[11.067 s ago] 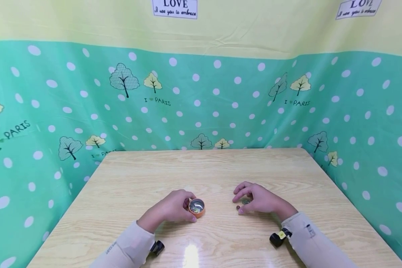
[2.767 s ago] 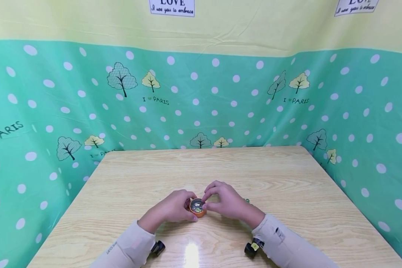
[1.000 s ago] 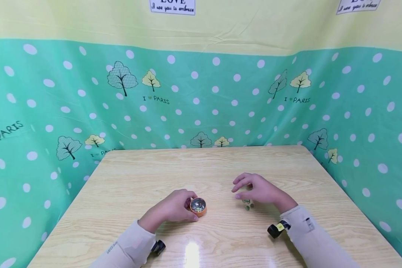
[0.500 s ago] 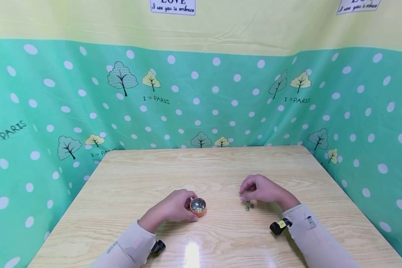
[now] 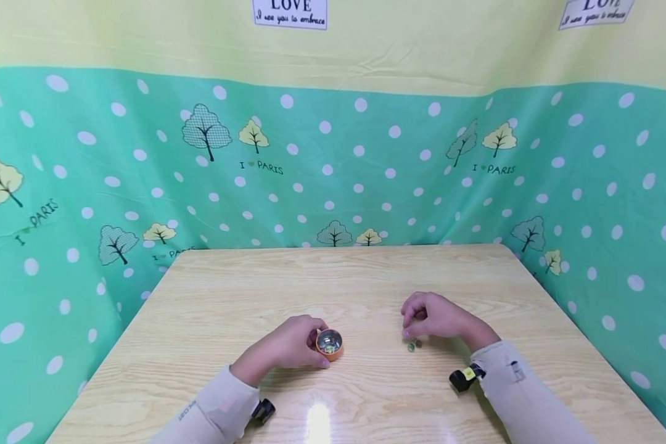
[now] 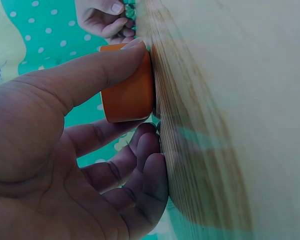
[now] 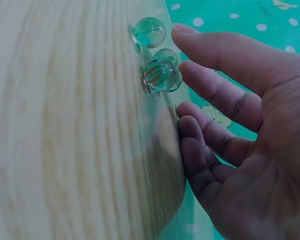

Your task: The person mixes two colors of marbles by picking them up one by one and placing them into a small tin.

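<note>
My left hand (image 5: 295,343) holds a small orange cup (image 5: 330,356) with a shiny silver inside upright on the table. Thumb and index finger lie round its wall, and the other fingers curl loosely behind the cup (image 6: 130,95) in the left wrist view. Small greenish and yellow things, likely marbles, lie inside it. To the right, my right hand (image 5: 437,317) hovers low over clear glass marbles (image 5: 411,347). In the right wrist view, its thumb and index tips are close beside a greenish marble (image 7: 150,32) and a streaked marble (image 7: 160,75), pinching neither; contact is unclear.
A light wood-grain table (image 5: 244,277) reaches back to a green dotted curtain (image 5: 288,203), which also closes off both sides. Black wrist cameras (image 5: 462,380) hang under the sleeves. A bright light reflection (image 5: 318,422) shows near the front.
My right hand was at the cup's rim 2.8 s ago; it has moved right to the marbles. In the last second it shifts slightly right and its fingertips draw nearer together. My left hand stays put.
</note>
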Tool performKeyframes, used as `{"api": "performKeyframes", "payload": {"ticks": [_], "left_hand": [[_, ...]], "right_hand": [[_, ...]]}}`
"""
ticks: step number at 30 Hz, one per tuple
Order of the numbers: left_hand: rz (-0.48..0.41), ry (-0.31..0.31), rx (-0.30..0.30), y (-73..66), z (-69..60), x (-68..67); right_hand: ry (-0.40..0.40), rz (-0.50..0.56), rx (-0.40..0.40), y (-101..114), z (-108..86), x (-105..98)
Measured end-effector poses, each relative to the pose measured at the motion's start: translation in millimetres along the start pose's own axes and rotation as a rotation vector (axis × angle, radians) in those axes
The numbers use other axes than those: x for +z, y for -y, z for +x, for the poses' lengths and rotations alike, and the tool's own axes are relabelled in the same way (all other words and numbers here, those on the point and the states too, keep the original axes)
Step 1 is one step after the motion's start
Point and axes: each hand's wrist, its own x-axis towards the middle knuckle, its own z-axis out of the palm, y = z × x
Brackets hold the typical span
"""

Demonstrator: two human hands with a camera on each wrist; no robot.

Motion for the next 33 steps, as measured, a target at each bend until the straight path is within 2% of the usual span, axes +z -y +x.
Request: {"api": "performKeyframes", "payload": {"ticks": [10,33], "left_hand": [[-0.020,0.024,-0.020,-0.7,-0.1,-0.6],[-0.018,0.012,-0.020,-0.2,-0.1,0.4]], "right_hand": [[0.010,-0.031,0.024,1.1,-2.2,1.8],[0.021,-0.120,0.015,1.9,-0.3,3.5]]}}
